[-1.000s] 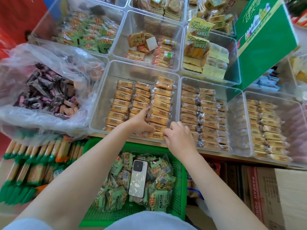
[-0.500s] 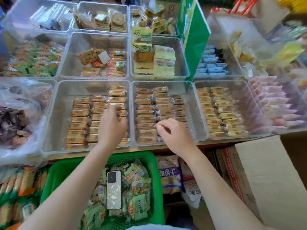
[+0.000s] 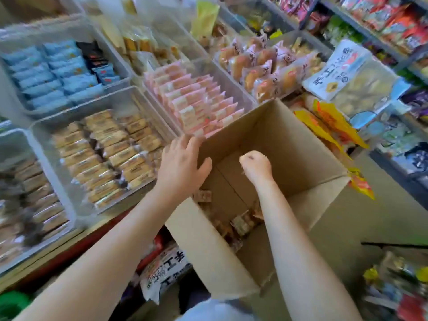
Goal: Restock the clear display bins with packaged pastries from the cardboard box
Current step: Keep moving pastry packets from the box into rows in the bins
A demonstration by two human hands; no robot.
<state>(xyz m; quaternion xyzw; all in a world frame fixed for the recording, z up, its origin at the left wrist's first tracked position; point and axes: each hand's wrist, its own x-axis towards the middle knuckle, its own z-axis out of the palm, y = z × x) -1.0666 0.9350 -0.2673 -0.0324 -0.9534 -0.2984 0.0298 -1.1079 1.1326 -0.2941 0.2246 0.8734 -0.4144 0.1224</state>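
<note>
An open cardboard box [image 3: 289, 144] stands at centre right, with a few packaged pastries [image 3: 240, 222] lying at its bottom. My left hand [image 3: 183, 163] hovers with fingers spread at the box's left rim, holding nothing. My right hand [image 3: 256, 166] reaches down inside the box with its fingers curled under; whether they hold anything is hidden. To the left sits a clear bin [image 3: 46, 140] filled with rows of tan wrapped pastries [image 3: 111, 154]. Another clear bin of pink-wrapped pastries [image 3: 196, 100] sits just behind the box.
A bin of blue packets [image 3: 58, 75] stands at the back left, and bread buns in pink wrap [image 3: 261, 63] at the back right. Snack shelves [image 3: 382, 24] line the right side. Bagged goods [image 3: 164, 272] lie under the counter. A box flap [image 3: 208, 246] juts toward me.
The view has swung right from the tan pastry bins to the cardboard box. Both hands left the bins; the right hand now reaches into the box and the left is at its rim.
</note>
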